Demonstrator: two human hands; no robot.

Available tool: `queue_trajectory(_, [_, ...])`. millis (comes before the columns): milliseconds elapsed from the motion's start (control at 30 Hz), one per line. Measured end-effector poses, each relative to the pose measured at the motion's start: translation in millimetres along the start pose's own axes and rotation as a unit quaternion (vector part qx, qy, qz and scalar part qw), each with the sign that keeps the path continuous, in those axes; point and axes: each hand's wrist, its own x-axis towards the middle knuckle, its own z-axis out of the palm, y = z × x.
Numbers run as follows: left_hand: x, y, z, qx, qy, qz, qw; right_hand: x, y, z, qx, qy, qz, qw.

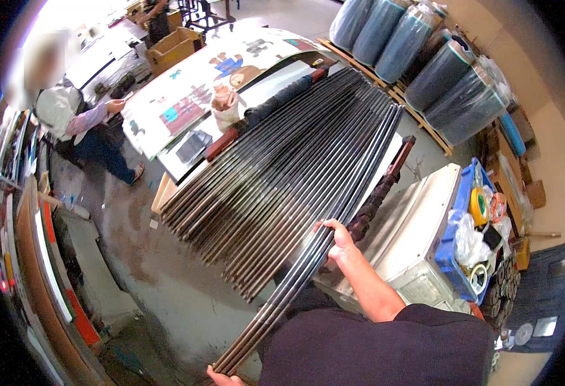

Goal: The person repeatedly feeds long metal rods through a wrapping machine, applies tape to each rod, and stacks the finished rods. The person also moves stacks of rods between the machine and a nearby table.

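Note:
A few long, thin metal rods [268, 317] run slantwise in front of me, apart from the rest at their near ends. Around their middle my right hand [338, 239] is closed, thumb across the top. At the near tips my left hand [224, 378] grips them, mostly cut off by the lower edge. Many similar rods [263, 186] lie side by side on a stand, shiny and dark at the far end, brownish at the near end. Dark wrapped bars, one of them a padded bar [276, 103], flank the rods on both sides.
To the right stand a beige metal cabinet [398, 231] and a blue crate [453, 248] with tape rolls. Plastic-wrapped rolls [401, 42] rest on a wooden pallet [424, 122]. Behind the rods is a table with printed sheets [192, 90]; a person [76, 116] stands beside it. Boards [51, 257] lean at left.

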Motion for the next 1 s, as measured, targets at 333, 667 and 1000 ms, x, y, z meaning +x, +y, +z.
queue_trajectory(333, [-4.8, -8.8, 132.0, 0.259, 0.016, -0.026, 0.965, 136.7, -122.0, -51.4, 0.019, 0.109, -0.04, 0.993])
queue_trajectory(667, [-82.2, -18.4, 218.2, 0.15, -0.103, -0.161, 0.97, 199.0, -211.5, -94.5, -0.057, 0.132, -0.047, 0.988])
queue_trajectory(1000, [-130.5, 7.0, 261.9, 0.196, -0.106, -0.17, 0.96, 228.1, -228.7, -109.2, -0.151, 0.102, -0.066, 0.981])
